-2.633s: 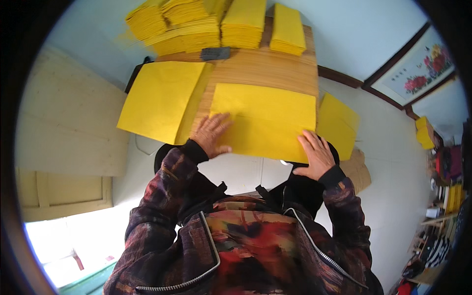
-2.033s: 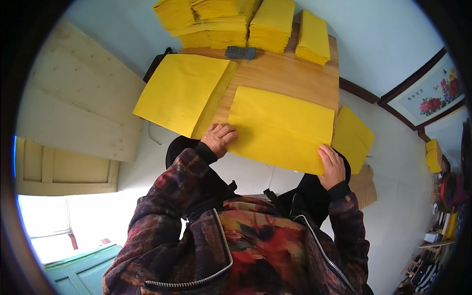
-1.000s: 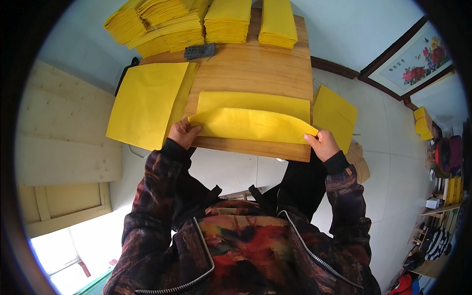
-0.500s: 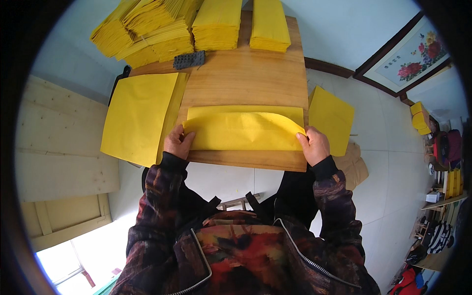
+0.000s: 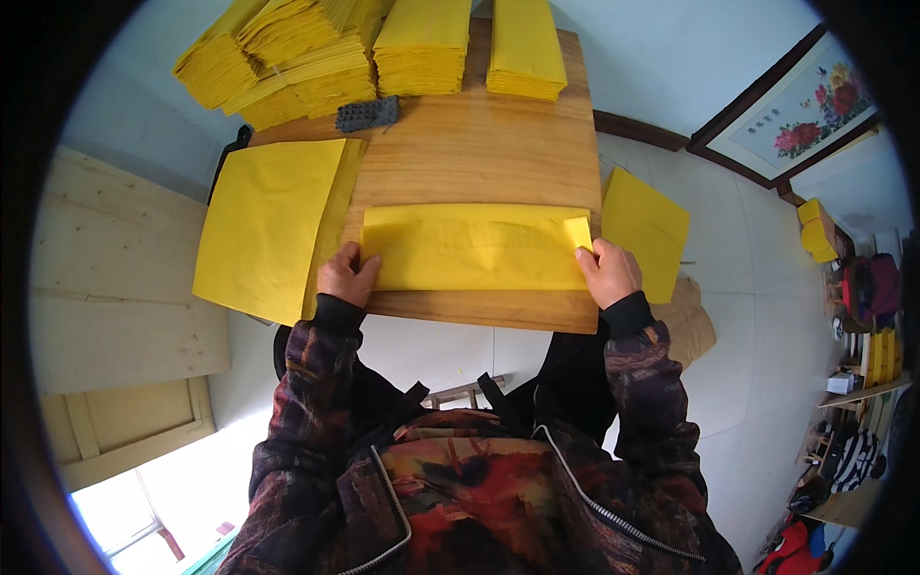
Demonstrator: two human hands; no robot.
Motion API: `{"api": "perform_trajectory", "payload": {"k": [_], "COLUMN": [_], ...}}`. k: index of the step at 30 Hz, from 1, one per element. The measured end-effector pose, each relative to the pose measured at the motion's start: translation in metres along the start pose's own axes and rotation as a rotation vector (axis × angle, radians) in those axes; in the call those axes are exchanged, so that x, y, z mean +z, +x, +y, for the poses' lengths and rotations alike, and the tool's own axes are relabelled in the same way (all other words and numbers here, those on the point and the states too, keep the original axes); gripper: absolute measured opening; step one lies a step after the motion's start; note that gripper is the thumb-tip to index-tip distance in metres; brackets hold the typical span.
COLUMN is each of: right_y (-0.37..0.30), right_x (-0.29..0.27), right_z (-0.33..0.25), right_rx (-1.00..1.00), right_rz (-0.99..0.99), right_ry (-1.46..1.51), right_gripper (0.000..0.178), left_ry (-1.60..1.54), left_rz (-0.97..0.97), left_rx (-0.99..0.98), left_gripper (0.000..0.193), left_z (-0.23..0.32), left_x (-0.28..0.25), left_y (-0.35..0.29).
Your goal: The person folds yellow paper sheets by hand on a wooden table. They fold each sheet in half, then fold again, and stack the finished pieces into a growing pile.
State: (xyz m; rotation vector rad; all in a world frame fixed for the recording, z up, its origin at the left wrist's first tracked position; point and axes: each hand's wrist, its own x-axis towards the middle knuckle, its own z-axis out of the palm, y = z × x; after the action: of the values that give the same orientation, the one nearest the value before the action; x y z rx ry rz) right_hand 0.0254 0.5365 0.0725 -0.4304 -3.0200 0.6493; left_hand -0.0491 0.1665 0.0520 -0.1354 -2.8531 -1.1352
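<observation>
A sheet of yellow paper [image 5: 470, 254], folded over into a long flat strip, lies near the front edge of the wooden table [image 5: 470, 163]. At its left end my left hand [image 5: 349, 275] is closed, thumb on top, gripping the paper's edge. My right hand [image 5: 611, 274] pinches the opposite end between thumb and fingers. The upper layer has slight creases, and its far right corner curls a little. Close by my left hand is a thick pile of large unfolded yellow sheets [image 5: 264, 230].
Stacks of folded yellow paper [image 5: 422, 57] line the far side of the table, with another narrow stack [image 5: 525, 57] beside them. A dark grey bumpy block [image 5: 368, 114] lies before them. More yellow sheets [image 5: 644, 230] stand past the right edge.
The raised, bowed upper layer of the sheet has come down flat, its edge moving away from me to meet the far edge. Both hands stay at the two ends.
</observation>
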Motion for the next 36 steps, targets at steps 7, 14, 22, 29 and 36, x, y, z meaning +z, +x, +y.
{"api": "perform_trajectory", "payload": {"k": [7, 14, 22, 29, 36], "right_y": [0.0, -0.003, -0.01, -0.014, -0.013], "right_x": [0.006, 0.009, 0.009, 0.015, 0.021], "right_z": [-0.003, -0.005, -0.007, -0.004, 0.003], "right_rx": [0.056, 0.109, 0.181, 0.196, 0.183], "right_rz": [0.043, 0.076, 0.147, 0.198, 0.243], "right_ry": [-0.012, -0.094, -0.024, 0.018, 0.237], "right_gripper": [0.034, 0.035, 0.033, 0.032, 0.026], "left_ry": [0.129, 0.128, 0.09, 0.119, 0.049], "left_rz": [0.008, -0.004, 0.007, 0.003, 0.028], "left_rx": [0.072, 0.029, 0.072, 0.047, 0.043], "left_gripper": [0.025, 0.027, 0.039, 0.04, 0.041], "left_z": [0.0, -0.002, -0.001, -0.003, -0.005], "left_x": [0.004, 0.006, 0.006, 0.007, 0.007], "left_y": [0.001, -0.001, -0.001, -0.001, -0.002]}}
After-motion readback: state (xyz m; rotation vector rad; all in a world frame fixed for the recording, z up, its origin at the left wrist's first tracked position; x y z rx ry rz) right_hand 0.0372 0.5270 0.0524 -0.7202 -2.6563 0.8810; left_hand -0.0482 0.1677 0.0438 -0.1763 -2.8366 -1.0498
